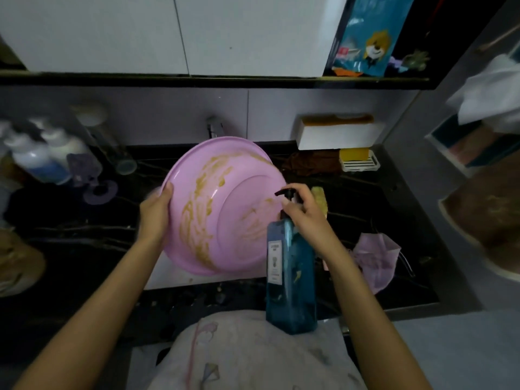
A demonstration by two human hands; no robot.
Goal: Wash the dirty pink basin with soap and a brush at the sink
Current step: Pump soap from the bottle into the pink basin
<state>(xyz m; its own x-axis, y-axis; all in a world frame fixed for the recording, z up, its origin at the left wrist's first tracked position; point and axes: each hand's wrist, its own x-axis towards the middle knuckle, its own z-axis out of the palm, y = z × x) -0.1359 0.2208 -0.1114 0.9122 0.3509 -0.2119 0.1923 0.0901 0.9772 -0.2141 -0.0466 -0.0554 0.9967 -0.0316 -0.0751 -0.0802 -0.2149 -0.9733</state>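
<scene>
Gripping the left rim of the round pink plastic basin (225,206), my left hand (156,209) holds it tilted over the white sink (168,274), soiled inside facing me. My right hand (304,206) clasps the black pump (287,192) of a blue plastic soap bottle (291,277) beside the basin's right edge. Dark counter (84,249) borders the sink.

Glossy pink plastic basin (222,206) smeared with matt tan grime, translucent blue plastic soap bottle (291,274), dark polished veined counter (365,192), shiny metal tap (213,128), soft white cloth (489,94)
</scene>
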